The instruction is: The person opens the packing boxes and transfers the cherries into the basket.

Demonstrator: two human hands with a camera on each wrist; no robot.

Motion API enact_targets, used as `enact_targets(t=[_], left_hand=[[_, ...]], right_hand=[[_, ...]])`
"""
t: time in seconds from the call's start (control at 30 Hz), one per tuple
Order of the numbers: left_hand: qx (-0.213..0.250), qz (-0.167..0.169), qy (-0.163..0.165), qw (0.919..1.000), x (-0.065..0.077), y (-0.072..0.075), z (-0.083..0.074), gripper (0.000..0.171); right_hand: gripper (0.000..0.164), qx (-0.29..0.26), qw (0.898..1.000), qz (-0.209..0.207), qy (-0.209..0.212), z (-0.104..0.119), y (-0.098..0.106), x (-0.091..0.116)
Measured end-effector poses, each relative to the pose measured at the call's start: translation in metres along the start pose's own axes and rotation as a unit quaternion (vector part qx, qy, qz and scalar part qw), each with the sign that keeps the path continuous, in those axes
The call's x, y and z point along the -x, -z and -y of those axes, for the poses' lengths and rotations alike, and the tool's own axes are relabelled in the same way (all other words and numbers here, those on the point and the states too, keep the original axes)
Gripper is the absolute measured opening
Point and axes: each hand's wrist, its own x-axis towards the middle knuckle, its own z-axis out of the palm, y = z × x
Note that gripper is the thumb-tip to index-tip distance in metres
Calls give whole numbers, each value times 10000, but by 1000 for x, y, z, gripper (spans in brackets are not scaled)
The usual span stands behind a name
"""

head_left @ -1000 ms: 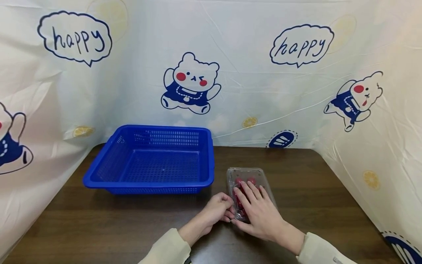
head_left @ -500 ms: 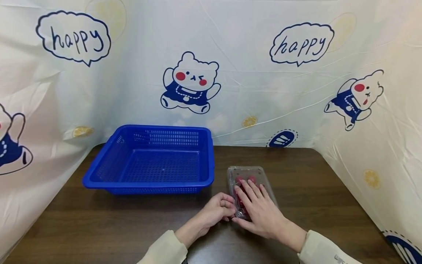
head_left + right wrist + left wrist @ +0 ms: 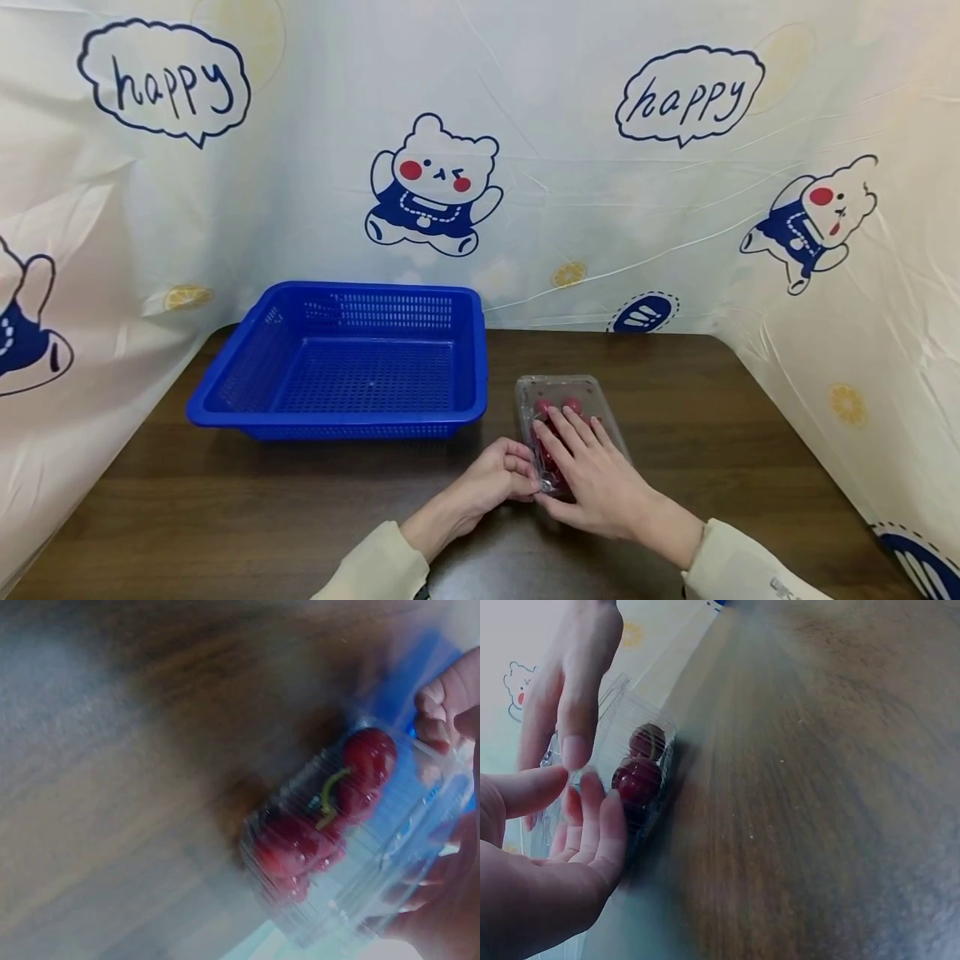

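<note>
A clear plastic box (image 3: 558, 388) of red cherries (image 3: 543, 407) lies on the table, right of the middle. My right hand (image 3: 600, 487) rests on the lid with straight, slightly spread fingers, hiding much of the fruit. At the box's near left corner, my left hand (image 3: 487, 483) pinches the lid's edge between thumb and curled fingers. Through the ribbed wall, the left wrist view shows dark cherries (image 3: 637, 778) close by the left fingertips. A green stem (image 3: 328, 796) shows among the cherries in the right wrist view. The lid looks closed in the head view.
A blue plastic basket (image 3: 337, 419) with perforated walls stands left of the box, nothing visible in it. Both sit on a dark brown wooden table (image 3: 262, 508). Patterned cloth (image 3: 562, 167) encloses the table at the back and sides.
The left thumb and fingers have shifted slightly at the box's near left corner. The right hand keeps its place on the lid, and the basket has not moved.
</note>
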Motion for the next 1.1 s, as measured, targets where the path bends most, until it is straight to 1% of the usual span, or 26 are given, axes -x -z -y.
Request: enact_targets(t=[0.2,0.33,0.43,0.57,0.73,0.93,1.1], left_hand=[[211,22,191,9996,-2,-1,-3,39],[206,22,244,9995,-1,-4,-3,38],[130,1,203,9997,0,-6,-2,39],[60,-37,157,9999,-2,-7,-3,39],[56,-14,117,9999,-2,-7,-5,38],[100,79,5,9999,1,-6,-6,37],[63,120,-67,9999,1,-6,-5,36]], right_hand=[[79,48,9995,317,56,1,7,-3],[79,216,9983,490,231,5,9,-5],[78,442,9967,593,335,7,12,-7],[78,721,9941,732,349,10,18,-11],[76,784,9916,972,344,14,26,-18],[74,801,9888,1230,280,18,28,-22],[74,948,9874,1194,414,18,26,-19]])
